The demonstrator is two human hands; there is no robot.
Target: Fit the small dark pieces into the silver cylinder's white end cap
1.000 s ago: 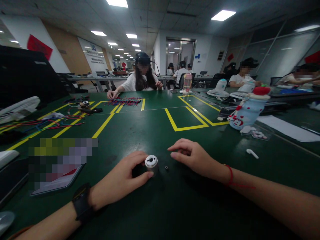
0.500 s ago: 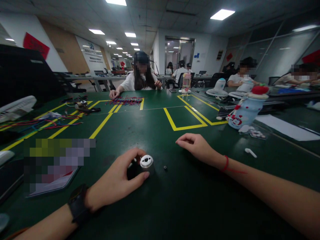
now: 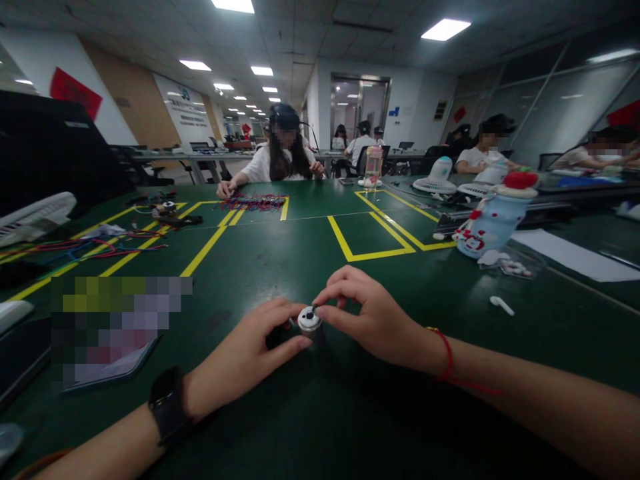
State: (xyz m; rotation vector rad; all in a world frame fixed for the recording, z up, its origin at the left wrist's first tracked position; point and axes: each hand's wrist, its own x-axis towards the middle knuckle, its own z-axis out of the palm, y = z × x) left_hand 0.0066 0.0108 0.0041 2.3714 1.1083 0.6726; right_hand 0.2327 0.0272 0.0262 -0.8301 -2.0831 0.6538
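Observation:
A short metal cylinder with a white, holed top point(image 3: 310, 319) stands upright on the dark green table point(image 3: 280, 260). My left hand point(image 3: 253, 343) grips it from the left, thumb on the near side and fingers around the far side. Over the right edge of its top, my right hand point(image 3: 373, 313) is closed in a pinch. A tiny dark piece point(image 3: 315, 309) shows between thumb and forefinger; whether it touches the top, I cannot tell.
To the right lie a white earbud point(image 3: 501, 306), a blue bottle with a red lid point(image 3: 493, 223) and white paper point(image 3: 575, 255). At left are a pixelated flat item point(image 3: 115, 333) and loose wires point(image 3: 125, 247). A person point(image 3: 283, 147) sits opposite beside a wire bundle point(image 3: 255, 202).
My right hand has moved left to the cylinder's top and pinches a tiny dark piece. The small part that lay right of the cylinder is gone from the table. The cylinder shifted slightly right.

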